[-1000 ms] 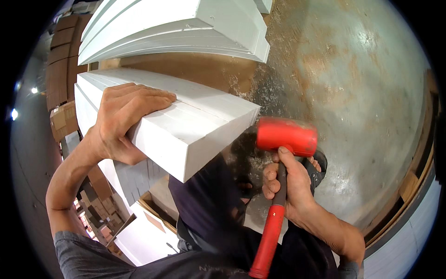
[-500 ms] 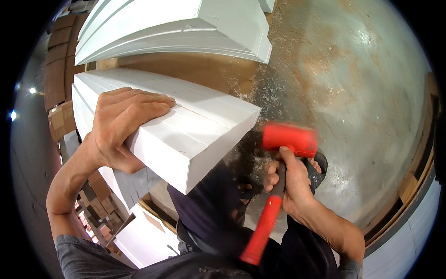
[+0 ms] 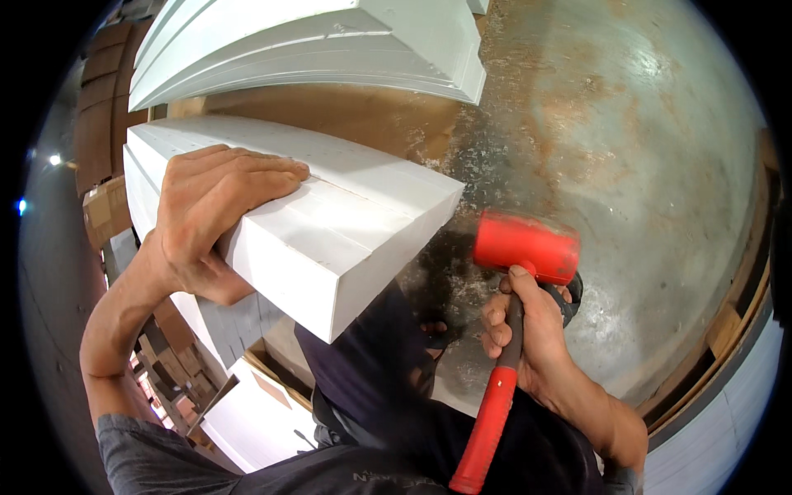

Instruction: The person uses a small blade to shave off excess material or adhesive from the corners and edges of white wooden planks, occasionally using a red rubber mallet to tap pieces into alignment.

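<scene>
My left hand (image 3: 219, 216) grips the upper edge of a white boxy panel stack (image 3: 363, 227), fingers flat over the top and thumb underneath. Fine seams run along the top of that stack. My right hand (image 3: 532, 330) is closed around the dark neck of a red mallet (image 3: 528, 247), thumb laid along it just below the head. The mallet's red grip points down toward my lap. Its head is a short way right of the stack's near right corner, apart from it.
Another white stack (image 3: 412, 41) stands beyond, with brown cardboard (image 3: 330, 115) between the two. Grey, dusty concrete floor (image 3: 627, 190) spreads to the right. Cardboard boxes (image 3: 107, 210) stand at the left. A wood-edged pale panel stack (image 3: 718, 437) lies at the lower right.
The mallet and my right hand have shifted slightly to the right, away from the white stack. My left hand keeps its hold with hardly any movement.
</scene>
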Demonstrator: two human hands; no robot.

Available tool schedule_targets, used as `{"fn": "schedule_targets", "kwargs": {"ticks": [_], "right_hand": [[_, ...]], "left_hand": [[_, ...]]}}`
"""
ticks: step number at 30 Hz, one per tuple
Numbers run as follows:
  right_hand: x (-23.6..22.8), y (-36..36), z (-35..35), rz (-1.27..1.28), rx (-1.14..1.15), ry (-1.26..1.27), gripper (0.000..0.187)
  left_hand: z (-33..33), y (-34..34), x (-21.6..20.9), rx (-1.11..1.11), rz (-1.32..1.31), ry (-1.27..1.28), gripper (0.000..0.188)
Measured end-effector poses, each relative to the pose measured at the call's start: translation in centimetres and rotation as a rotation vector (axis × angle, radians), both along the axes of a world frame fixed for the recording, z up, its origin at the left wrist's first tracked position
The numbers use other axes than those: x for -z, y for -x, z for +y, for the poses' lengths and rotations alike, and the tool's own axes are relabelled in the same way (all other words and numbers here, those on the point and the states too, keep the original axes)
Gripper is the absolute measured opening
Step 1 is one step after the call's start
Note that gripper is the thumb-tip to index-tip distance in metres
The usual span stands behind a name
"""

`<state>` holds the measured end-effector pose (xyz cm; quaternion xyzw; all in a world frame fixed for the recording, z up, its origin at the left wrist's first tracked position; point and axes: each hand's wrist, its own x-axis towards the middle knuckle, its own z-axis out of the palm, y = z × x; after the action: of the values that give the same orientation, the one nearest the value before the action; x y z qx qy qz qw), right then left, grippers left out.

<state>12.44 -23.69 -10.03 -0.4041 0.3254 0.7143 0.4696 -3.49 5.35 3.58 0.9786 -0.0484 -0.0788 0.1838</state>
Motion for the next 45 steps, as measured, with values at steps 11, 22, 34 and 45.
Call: {"fn": "schedule_targets", "kwargs": {"ticks": [11,22,34,45], "right_hand": [[-0.6,0.2,-0.3,0.009,-0.003,0.015,0.029],[1.0,0.6,0.6,-0.005,0.024,0.055,0.027],[1.9,0.7,2.1,-0.007,-0.04,0.097,0.026],[3.3,0.4,0.1,0.039,-0.005,0.004,0.029]], "left_hand": [[-0.3,0.1,0.6,-0.012,-0.011,0.015,0.064],[0.0,-0.1,0.2,-0.007,0.003,-0.008,0.063],[0.2,0.1,0.2,-0.001,0.001,-0.019,0.06],[-0.2,0.3,0.6,-0.022,-0.019,-0.011,0.061]]}}
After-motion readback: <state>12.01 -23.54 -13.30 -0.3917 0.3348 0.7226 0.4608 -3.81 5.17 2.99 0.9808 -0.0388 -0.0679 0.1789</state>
